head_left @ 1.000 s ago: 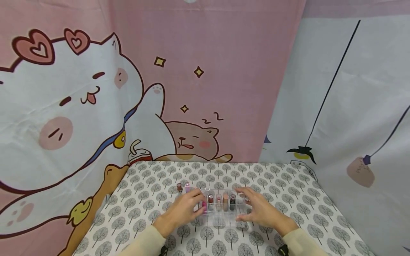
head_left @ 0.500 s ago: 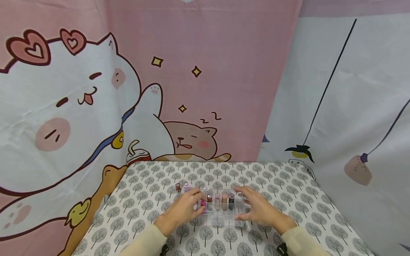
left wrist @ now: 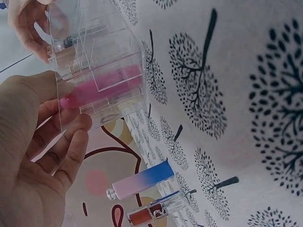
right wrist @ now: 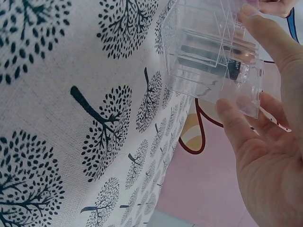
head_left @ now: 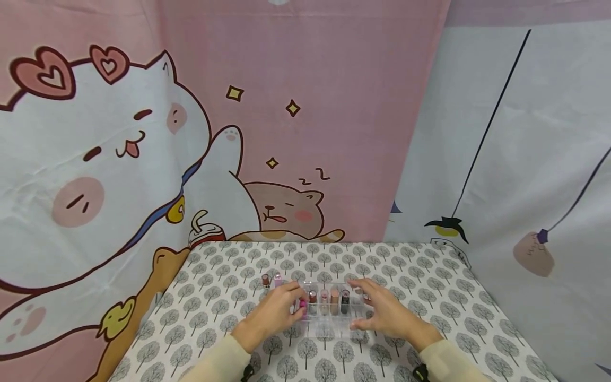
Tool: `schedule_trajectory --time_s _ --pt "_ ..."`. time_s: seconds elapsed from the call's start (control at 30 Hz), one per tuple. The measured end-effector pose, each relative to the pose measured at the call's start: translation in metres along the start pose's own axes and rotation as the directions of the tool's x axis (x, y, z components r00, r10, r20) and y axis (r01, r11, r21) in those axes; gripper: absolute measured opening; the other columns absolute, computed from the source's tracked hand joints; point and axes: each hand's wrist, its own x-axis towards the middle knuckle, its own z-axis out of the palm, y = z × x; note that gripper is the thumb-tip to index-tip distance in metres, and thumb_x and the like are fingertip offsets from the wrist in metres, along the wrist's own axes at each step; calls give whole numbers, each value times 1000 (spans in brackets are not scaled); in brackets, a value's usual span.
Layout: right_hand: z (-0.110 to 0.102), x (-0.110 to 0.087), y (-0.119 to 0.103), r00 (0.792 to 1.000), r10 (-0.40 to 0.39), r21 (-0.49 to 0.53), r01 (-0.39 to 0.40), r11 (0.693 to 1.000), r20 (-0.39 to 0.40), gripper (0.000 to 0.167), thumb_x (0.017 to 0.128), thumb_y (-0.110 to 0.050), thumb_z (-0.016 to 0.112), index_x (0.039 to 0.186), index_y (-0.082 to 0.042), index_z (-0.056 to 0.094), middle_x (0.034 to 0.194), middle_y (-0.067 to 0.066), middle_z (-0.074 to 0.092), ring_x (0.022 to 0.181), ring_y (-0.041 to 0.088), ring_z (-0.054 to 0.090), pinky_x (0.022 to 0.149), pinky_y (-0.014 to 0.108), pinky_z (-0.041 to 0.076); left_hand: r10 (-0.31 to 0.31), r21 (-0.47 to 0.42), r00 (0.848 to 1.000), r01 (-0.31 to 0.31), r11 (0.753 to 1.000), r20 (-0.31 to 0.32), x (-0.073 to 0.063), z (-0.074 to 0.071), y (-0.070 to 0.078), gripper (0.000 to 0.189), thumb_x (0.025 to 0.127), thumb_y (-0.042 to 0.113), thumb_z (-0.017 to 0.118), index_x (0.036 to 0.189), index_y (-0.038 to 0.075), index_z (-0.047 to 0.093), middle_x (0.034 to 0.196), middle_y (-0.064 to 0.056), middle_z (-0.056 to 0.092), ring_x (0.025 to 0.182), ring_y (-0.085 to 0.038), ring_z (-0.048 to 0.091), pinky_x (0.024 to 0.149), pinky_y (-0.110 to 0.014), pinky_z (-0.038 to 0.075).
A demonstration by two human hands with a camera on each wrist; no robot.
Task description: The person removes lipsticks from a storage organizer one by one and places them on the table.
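Observation:
A clear plastic lipstick organizer [head_left: 329,326] stands on the table between both hands, with several lip tubes in a row inside. My left hand [head_left: 279,307] grips its left end, thumb to the front and fingers behind. The bright pink tube [left wrist: 102,90] sits in the slot beside that thumb. My right hand [head_left: 389,313] holds the right end, thumb and fingers spread around the side; in the right wrist view its fingertips lie at the clear edge. A dark tube [right wrist: 213,64] is in the slot nearest that hand. Tubes of red, pale pink and peach stand between.
Outside the organizer, behind my left hand, stand a pink-and-blue lipstick [left wrist: 144,179] and a brown-red lip gloss tube [left wrist: 147,215]. The tablecloth [head_left: 229,297] has a grey tree print. Cartoon-printed curtains [head_left: 334,132] hang behind and beside the table.
The head view has shifted slightly. Both hands stay at the two ends of the organizer, and the tubes keep their places.

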Motion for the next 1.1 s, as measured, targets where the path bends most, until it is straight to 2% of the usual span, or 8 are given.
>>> schedule_trajectory --time_s 0.33,0.6,0.77,1.1 --pt "1 -4 -2 1000 -4 -38 3 999 -11 113 84 -49 103 175 -14 46 175 23 53 138 50 75 108 54 71 -11 -49 1000 10 999 -21 -2 4 0 18 102 9 88 119 10 84 115 0 81 101 -12 79 90 -16 69" --pt "1 -2 -2 1000 -8 -52 7 999 -19 112 85 -48 103 175 -13 46 175 24 54 137 50 75 108 55 71 -35 -84 999 32 996 -35 -3 3 -1 21 101 10 89 121 13 84 118 2 81 99 -8 76 89 -16 68" --pt "0 -1 -2 1000 -14 -57 13 998 -19 112 85 -46 103 176 -14 45 176 24 53 136 51 75 107 57 71 -47 -88 998 43 995 -44 -3 3 -1 21 102 13 89 122 13 85 119 2 82 103 -8 76 93 -18 69" --pt "0 -1 -1 1000 -19 -32 18 999 -16 111 85 -47 102 175 -15 46 176 22 53 144 51 70 111 53 70 -73 -119 996 67 991 -50 -2 2 -1 19 102 14 89 121 12 85 115 2 80 97 -12 74 85 -20 68"
